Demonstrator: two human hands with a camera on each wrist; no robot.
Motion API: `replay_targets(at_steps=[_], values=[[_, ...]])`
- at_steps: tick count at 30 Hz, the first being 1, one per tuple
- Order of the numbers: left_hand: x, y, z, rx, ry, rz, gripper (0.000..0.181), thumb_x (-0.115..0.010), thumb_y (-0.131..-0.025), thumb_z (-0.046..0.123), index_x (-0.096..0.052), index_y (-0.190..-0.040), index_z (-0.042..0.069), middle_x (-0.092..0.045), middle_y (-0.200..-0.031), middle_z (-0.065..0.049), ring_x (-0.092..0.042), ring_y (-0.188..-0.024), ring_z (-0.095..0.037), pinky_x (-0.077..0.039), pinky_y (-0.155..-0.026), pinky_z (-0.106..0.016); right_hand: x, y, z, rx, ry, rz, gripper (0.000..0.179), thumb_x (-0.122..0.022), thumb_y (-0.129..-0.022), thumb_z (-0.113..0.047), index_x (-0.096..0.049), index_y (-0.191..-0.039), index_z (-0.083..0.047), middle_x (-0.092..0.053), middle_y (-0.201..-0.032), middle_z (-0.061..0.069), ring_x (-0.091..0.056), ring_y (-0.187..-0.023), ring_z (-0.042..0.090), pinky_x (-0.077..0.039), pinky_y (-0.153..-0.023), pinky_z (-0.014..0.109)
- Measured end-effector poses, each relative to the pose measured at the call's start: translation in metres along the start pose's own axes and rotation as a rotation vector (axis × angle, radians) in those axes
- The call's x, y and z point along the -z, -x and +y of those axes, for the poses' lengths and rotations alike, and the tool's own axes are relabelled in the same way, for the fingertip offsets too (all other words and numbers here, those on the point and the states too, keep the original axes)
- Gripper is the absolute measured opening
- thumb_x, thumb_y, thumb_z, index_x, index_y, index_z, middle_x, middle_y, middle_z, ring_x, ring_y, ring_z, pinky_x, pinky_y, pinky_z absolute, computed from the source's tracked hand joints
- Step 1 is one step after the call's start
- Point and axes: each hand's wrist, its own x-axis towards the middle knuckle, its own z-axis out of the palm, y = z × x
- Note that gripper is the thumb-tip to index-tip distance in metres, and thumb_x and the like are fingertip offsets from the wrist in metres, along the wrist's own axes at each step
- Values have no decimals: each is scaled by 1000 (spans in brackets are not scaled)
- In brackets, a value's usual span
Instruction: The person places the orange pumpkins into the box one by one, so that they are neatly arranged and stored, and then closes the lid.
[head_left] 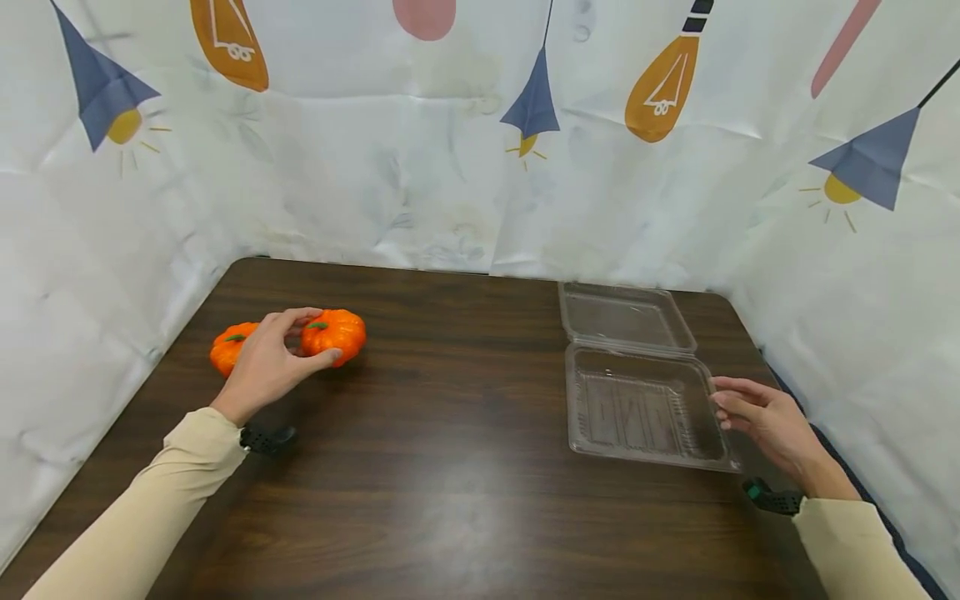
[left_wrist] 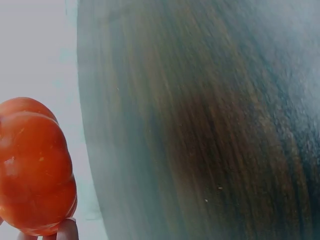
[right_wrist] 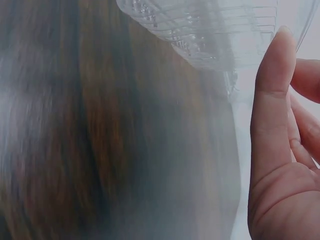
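Observation:
My left hand (head_left: 266,358) grips a small orange toy pumpkin (head_left: 335,336) with a green stem, thumb on its near side and fingers on its far side. In the left wrist view the ribbed pumpkin (left_wrist: 35,167) fills the lower left, fingertips (left_wrist: 67,230) below it. A second orange pumpkin (head_left: 231,348) is partly hidden behind the left hand. On the right is a clear plastic clamshell box (head_left: 637,412), its lid (head_left: 626,318) folded back. My right hand (head_left: 772,429) pinches the box's right rim between thumb and fingers; the right wrist view shows the thumb (right_wrist: 275,75) against clear plastic.
The dark wood-grain table (head_left: 450,400) spans the area between the pumpkins and the box. A white printed cloth (head_left: 450,183) hangs along its back and both sides. Black bands (head_left: 262,439) sit on both wrists.

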Motion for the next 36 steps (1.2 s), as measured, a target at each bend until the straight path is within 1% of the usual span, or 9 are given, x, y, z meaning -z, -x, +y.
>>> replay_targets(at_steps=[3,5,8,10,12,15,21,28,36], values=[[0,0,4,-21,14,2,74,-80,-89,46,-54,-147,9,-53,-140,-21,-58,-119,-37,-45,-80,-5,-6,-2,0,-8,9,1,27,-64,-103,-11,-66,-129,-16,-77,-103,-10,-71,-82,8,-63,-71,22],[0,0,6,-33,21,0,73,-80,-89,45,-54,-147,9,-53,-141,-21,-56,-121,-36,-43,-78,0,-10,-4,-1,-6,8,8,27,-64,-102,-12,-67,-129,-15,-78,-103,-10,-71,-82,8,-63,-70,23],[1,0,11,-47,27,-1,72,-81,-89,44,-54,-146,9,-53,-139,-20,-56,-120,-34,-54,-83,-11,-16,-6,-1,10,-24,4,27,-64,-102,-9,-68,-129,-14,-78,-102,-9,-71,-82,8,-62,-69,23],[2,-1,14,-52,32,-1,72,-81,-89,43,-54,-145,9,-52,-138,-20,-56,-119,-34,-61,-87,-26,-20,-7,-2,24,-59,-7,27,-62,-103,-6,-69,-127,-14,-79,-101,-8,-71,-81,8,-62,-69,23],[2,-1,18,-56,40,-4,71,-81,-89,42,-54,-145,9,-52,-137,-20,-57,-119,-33,-61,-91,-41,-24,-8,-2,34,-94,-22,27,-61,-103,-4,-69,-127,-13,-79,-101,-7,-71,-81,8,-62,-68,23],[2,-1,23,-61,50,-10,71,-81,-89,41,-54,-146,9,-52,-137,-19,-57,-119,-32,-59,-95,-49,-30,-10,-3,39,-123,-33,27,-60,-103,-3,-69,-127,-12,-79,-101,-6,-71,-81,9,-62,-69,23],[1,-2,32,-87,55,-18,70,-81,-89,39,-53,-146,10,-53,-136,-17,-57,-119,-31,-57,-98,-53,-47,-17,-4,22,-120,-21,28,-62,-103,-8,-66,-131,-9,-78,-101,-6,-70,-81,8,-62,-69,22],[-2,-4,41,-120,72,-19,68,-82,-88,37,-55,-144,10,-54,-134,-16,-58,-118,-32,-57,-100,-56,-65,-23,-6,16,-137,-36,30,-62,-104,-10,-64,-133,-7,-78,-100,-7,-71,-81,7,-62,-70,22],[-7,-3,48,-137,97,-37,66,-83,-88,34,-56,-144,11,-52,-138,-16,-58,-121,-33,-56,-102,-57,-81,-27,-12,11,-125,-42,31,-63,-103,-12,-62,-133,-4,-78,-100,-7,-70,-80,7,-62,-70,22]])
